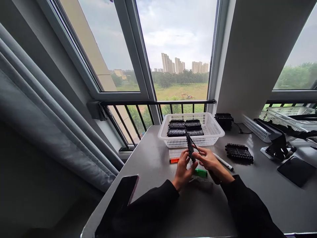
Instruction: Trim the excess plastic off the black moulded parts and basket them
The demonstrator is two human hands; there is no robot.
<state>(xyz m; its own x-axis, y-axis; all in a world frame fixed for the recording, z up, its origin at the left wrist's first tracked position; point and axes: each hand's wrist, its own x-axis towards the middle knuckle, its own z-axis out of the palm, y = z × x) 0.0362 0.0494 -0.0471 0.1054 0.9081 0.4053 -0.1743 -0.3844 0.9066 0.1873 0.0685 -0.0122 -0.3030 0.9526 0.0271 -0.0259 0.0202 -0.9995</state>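
In front of the white basket, my left hand (183,170) is closed on a black plastic part (190,147) with a toothed edge, held up on its side. My right hand (209,162) grips a slim dark tool (195,145) whose thin shaft slants up along the part; its exact kind does not show. The right fingertips are close to the part, but whether they touch it I cannot tell. Under the hands lie a green object (200,172) and an orange-red one (174,160), both partly hidden. A white pen-like stick (224,162) lies beside my right wrist.
The white basket (168,142) holds several black toothed parts (177,124). More such parts (239,152) sit on the grey table (153,158) at right, and a stack (223,120) behind. A phone-like slab (121,195) lies front left; a dark pad (297,170) and a stand (279,145) are right.
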